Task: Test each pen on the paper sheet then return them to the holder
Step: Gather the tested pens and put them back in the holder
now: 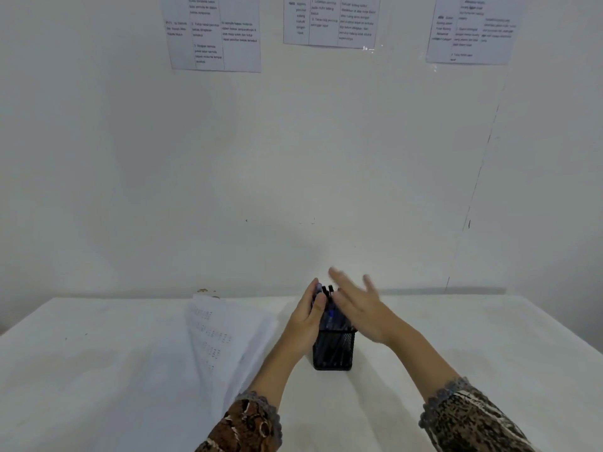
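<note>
A black mesh pen holder (332, 352) stands on the white table, packed with several dark pens (328, 296) whose tops stick out. My left hand (305, 321) lies against the left side of the pen bundle, thumb and fingers around the tops. My right hand (359, 305) hovers just right of the pens with fingers straight and spread, holding nothing; it is motion-blurred. A paper sheet (225, 340) with rows of pen marks lies to the left of the holder.
The table (473, 347) is covered in white cloth and meets a white wall at the back. Printed sheets (215, 34) hang high on the wall. A small brown scrap (203, 291) lies at the table's far edge.
</note>
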